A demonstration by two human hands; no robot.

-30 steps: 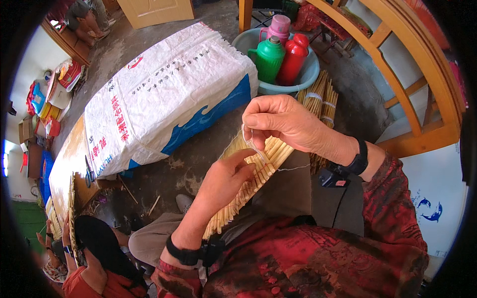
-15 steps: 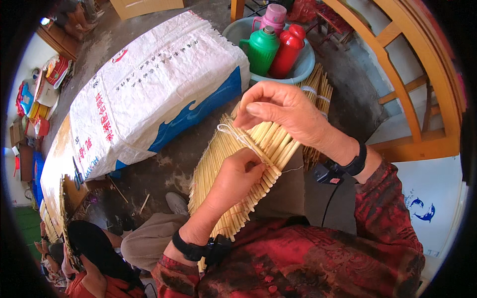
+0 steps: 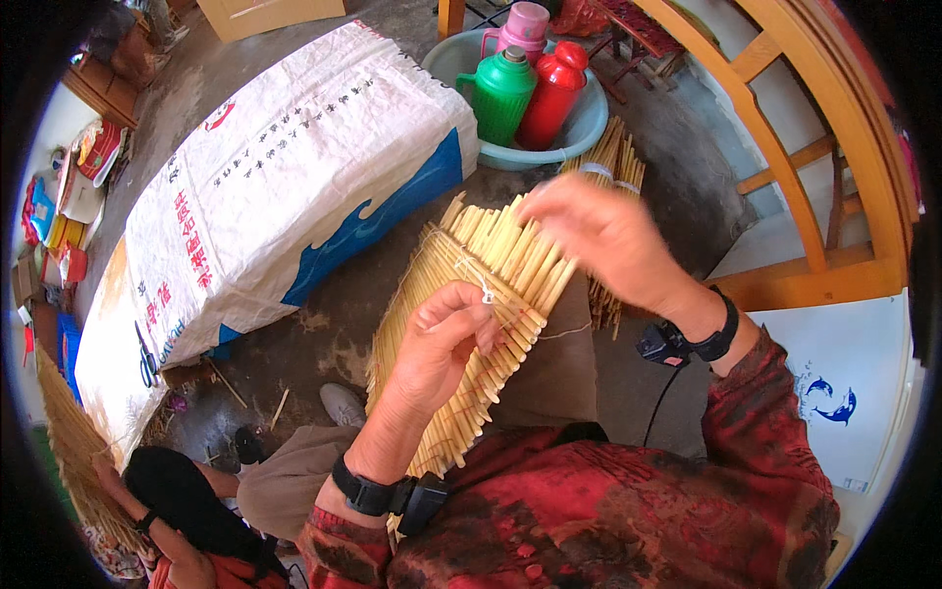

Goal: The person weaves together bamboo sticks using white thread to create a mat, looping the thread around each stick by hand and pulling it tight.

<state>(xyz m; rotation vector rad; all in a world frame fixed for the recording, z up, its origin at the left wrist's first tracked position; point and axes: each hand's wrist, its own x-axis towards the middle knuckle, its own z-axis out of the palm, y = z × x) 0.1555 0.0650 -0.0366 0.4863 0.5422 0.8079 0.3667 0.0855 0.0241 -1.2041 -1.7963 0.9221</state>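
A mat of pale straw-coloured stalks (image 3: 410, 294), bound side by side with thread, lies slanting across my lap. My left hand (image 3: 442, 344) is over its middle, thumb and fingers pinched together on a white string (image 3: 473, 269) that runs along the stitched band. Above the mat's upper right end is my right hand (image 3: 613, 240), its fingers curved and smeared by motion near the stalk tips. Whether it holds thread cannot be made out. A thin loose thread (image 3: 567, 333) trails off the mat's right edge.
A white and blue woven sack (image 3: 294, 147) covers a table at left, with scissors (image 3: 148, 365) on its near edge. Behind the mat, a blue basin (image 3: 589, 128) holds thermos flasks. Stalk bundles (image 3: 620, 167) lie beside it. Another person's arm (image 3: 167, 530) holds a mat (image 3: 74, 432) at lower left.
My left hand has turned and lifted slightly, drawing the white loop down small. My right hand has moved a little right and down. At lower left, the other person's mat has swung outward.
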